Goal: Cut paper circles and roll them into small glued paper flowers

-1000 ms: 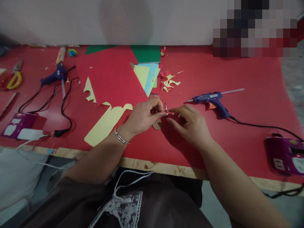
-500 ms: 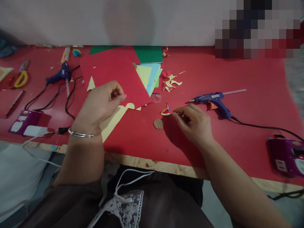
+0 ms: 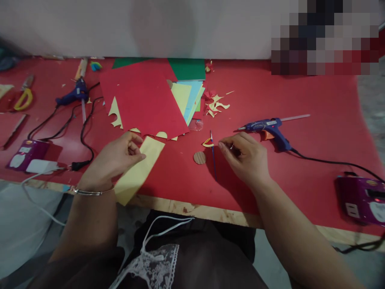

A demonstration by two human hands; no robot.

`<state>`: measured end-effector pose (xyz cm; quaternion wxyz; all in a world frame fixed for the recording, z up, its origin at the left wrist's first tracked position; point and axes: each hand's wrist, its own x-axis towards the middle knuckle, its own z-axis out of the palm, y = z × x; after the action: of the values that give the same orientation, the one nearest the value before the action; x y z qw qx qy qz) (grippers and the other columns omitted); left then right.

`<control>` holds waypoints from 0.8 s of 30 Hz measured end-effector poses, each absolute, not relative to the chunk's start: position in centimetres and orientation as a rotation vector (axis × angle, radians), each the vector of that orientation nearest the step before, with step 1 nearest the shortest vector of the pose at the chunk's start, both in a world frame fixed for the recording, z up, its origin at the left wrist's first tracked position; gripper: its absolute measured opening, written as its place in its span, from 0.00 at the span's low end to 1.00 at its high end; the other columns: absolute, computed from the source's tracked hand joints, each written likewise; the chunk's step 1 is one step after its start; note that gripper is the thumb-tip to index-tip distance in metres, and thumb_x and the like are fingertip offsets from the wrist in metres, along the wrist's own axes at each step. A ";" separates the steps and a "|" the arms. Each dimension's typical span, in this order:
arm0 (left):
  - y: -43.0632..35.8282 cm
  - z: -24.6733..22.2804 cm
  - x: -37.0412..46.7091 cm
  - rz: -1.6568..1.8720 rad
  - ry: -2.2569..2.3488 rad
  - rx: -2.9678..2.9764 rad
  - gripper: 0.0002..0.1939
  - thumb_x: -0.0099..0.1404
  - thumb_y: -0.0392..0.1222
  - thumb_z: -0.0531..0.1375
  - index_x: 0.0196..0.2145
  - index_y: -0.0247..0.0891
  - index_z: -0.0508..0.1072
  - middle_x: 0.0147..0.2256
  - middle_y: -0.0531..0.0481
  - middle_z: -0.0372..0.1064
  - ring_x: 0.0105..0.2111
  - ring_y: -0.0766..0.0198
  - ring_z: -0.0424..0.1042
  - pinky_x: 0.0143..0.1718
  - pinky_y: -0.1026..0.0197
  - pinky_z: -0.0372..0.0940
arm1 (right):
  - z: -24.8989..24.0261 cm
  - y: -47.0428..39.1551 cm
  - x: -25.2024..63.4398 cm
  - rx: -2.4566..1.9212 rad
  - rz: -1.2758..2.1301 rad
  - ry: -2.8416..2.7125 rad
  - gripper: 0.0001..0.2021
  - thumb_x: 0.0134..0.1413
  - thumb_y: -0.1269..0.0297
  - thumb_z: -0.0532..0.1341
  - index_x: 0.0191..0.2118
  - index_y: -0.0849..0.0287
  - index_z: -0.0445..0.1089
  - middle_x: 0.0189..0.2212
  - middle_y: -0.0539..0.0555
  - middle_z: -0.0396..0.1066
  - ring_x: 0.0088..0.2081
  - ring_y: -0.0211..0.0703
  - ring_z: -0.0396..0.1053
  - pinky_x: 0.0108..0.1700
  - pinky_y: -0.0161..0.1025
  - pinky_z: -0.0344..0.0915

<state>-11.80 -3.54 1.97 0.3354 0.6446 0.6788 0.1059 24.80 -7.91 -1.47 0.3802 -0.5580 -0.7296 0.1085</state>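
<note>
L hand (image 3: 118,155) over yellow paper strip (image 3: 142,170), can't tell if gripped; R hand (image 3: 249,156) nr blue stick (image 3: 213,156), grip narrow.

No legible text; pale label (image 3: 272,124) on the right-hand glue gun (image 3: 259,126) too small

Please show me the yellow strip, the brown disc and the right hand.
Yellow strip (image 3: 139,170): head view, its middle.
Brown disc (image 3: 199,157): head view, its centre.
Right hand (image 3: 247,154): head view, its back.

You in a dark top (image 3: 213,261) with white lace (image 3: 164,261)
Thin white cords (image 3: 170,219) loop beside the floral lace; your left sleeve (image 3: 87,267) is dark, and a slim silver bangle (image 3: 93,193) circles your left wrist (image 3: 98,180).
</note>
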 end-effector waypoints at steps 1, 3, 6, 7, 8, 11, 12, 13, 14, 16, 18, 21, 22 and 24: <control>-3.6 2.2 -11.2 0.261 1.730 1.715 0.21 0.60 0.48 0.68 0.48 0.43 0.69 0.31 0.54 0.71 0.32 0.58 0.73 0.35 0.57 0.65 | -1.4 -7.9 24.8 -1.416 0.274 -1.861 0.09 0.70 0.61 0.62 0.38 0.57 0.77 0.30 0.53 0.74 0.30 0.40 0.70 0.29 0.37 0.62; -3.8 2.3 -10.0 0.249 1.673 1.778 0.18 0.61 0.45 0.66 0.47 0.42 0.68 0.33 0.53 0.71 0.33 0.59 0.73 0.36 0.57 0.66 | -1.4 -7.9 24.7 -1.404 0.267 -1.858 0.09 0.70 0.61 0.62 0.37 0.56 0.77 0.30 0.53 0.74 0.31 0.41 0.71 0.30 0.37 0.62; -3.9 1.9 -8.7 0.286 1.623 1.816 0.18 0.61 0.41 0.64 0.49 0.41 0.69 0.41 0.48 0.72 0.33 0.62 0.72 0.37 0.57 0.68 | -1.2 -8.0 24.6 -1.411 0.288 -1.858 0.10 0.71 0.59 0.61 0.38 0.55 0.76 0.30 0.54 0.74 0.31 0.42 0.71 0.31 0.38 0.64; -3.9 1.7 -8.4 0.307 1.612 1.810 0.19 0.61 0.40 0.64 0.50 0.40 0.69 0.43 0.47 0.71 0.33 0.63 0.72 0.37 0.58 0.69 | -1.1 -8.0 24.6 -1.417 0.297 -1.859 0.11 0.71 0.58 0.61 0.38 0.55 0.76 0.30 0.54 0.74 0.30 0.42 0.71 0.31 0.39 0.64; -3.9 1.5 -8.0 0.332 1.590 1.799 0.19 0.62 0.39 0.64 0.51 0.41 0.69 0.44 0.47 0.71 0.33 0.64 0.71 0.37 0.58 0.69 | -1.1 -8.0 24.6 -1.422 0.306 -1.860 0.11 0.71 0.58 0.61 0.38 0.55 0.77 0.30 0.54 0.74 0.30 0.42 0.71 0.31 0.39 0.64; -3.8 1.3 -6.4 0.395 1.436 1.755 0.21 0.63 0.36 0.63 0.53 0.42 0.67 0.41 0.51 0.70 0.33 0.66 0.71 0.36 0.61 0.68 | -0.9 -8.1 24.4 -1.429 0.324 -1.860 0.12 0.71 0.56 0.61 0.37 0.55 0.77 0.30 0.54 0.75 0.30 0.42 0.71 0.31 0.39 0.64; -3.7 1.4 -5.7 0.405 1.374 1.742 0.21 0.63 0.36 0.63 0.53 0.43 0.66 0.39 0.52 0.70 0.33 0.65 0.72 0.36 0.61 0.68 | -0.9 -8.1 24.4 -1.426 0.333 -1.860 0.13 0.71 0.55 0.61 0.37 0.55 0.77 0.30 0.54 0.75 0.29 0.42 0.70 0.30 0.39 0.63; -3.6 1.6 -5.0 0.412 1.328 1.740 0.22 0.63 0.36 0.64 0.53 0.43 0.65 0.38 0.52 0.72 0.34 0.65 0.73 0.37 0.61 0.69 | -0.8 -8.2 24.4 -1.422 0.348 -1.857 0.13 0.71 0.55 0.61 0.38 0.55 0.78 0.30 0.54 0.74 0.29 0.42 0.70 0.30 0.39 0.63; -3.3 1.9 -4.2 0.419 1.289 1.740 0.22 0.62 0.35 0.65 0.53 0.43 0.65 0.38 0.52 0.73 0.34 0.64 0.74 0.37 0.61 0.68 | -0.8 -8.2 24.3 -1.416 0.373 -1.852 0.13 0.71 0.54 0.61 0.39 0.55 0.78 0.30 0.54 0.74 0.29 0.41 0.70 0.30 0.39 0.63; -2.7 2.5 -2.5 0.417 1.192 1.739 0.23 0.61 0.35 0.65 0.52 0.44 0.65 0.37 0.52 0.75 0.34 0.64 0.75 0.36 0.62 0.68 | -0.7 -8.3 24.2 -1.405 0.452 -1.835 0.13 0.71 0.52 0.62 0.40 0.55 0.79 0.30 0.53 0.75 0.28 0.41 0.69 0.30 0.38 0.64; -2.0 2.9 -0.9 0.409 1.096 1.741 0.24 0.60 0.34 0.66 0.51 0.44 0.64 0.36 0.53 0.75 0.31 0.65 0.74 0.33 0.63 0.67 | -0.7 -8.3 24.1 -1.395 0.533 -1.819 0.14 0.69 0.50 0.64 0.42 0.55 0.80 0.31 0.53 0.75 0.27 0.40 0.69 0.30 0.37 0.65; -1.0 2.7 1.1 0.414 1.005 1.716 0.24 0.59 0.33 0.67 0.50 0.43 0.64 0.34 0.53 0.75 0.30 0.66 0.74 0.32 0.64 0.67 | -0.7 -8.2 24.2 -1.366 0.570 -1.810 0.15 0.68 0.49 0.65 0.42 0.56 0.80 0.30 0.53 0.76 0.27 0.39 0.69 0.30 0.37 0.64; -0.7 2.5 1.5 0.418 0.984 1.689 0.24 0.59 0.33 0.68 0.50 0.42 0.64 0.34 0.53 0.75 0.30 0.67 0.74 0.32 0.64 0.67 | -0.7 -8.2 24.3 -1.362 0.563 -1.811 0.14 0.68 0.50 0.65 0.41 0.56 0.80 0.30 0.53 0.77 0.27 0.40 0.70 0.30 0.37 0.64; -0.3 1.9 2.2 0.451 0.952 1.626 0.22 0.59 0.34 0.69 0.49 0.40 0.67 0.33 0.53 0.74 0.30 0.67 0.75 0.33 0.64 0.69 | -0.8 -8.1 24.5 -1.379 0.548 -1.806 0.14 0.69 0.53 0.63 0.38 0.56 0.79 0.29 0.53 0.77 0.27 0.40 0.70 0.30 0.37 0.62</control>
<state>2.19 -0.34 1.86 0.5663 0.6918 0.4048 0.1918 24.52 -8.06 -0.80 0.3915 -0.5428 -0.7111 0.2156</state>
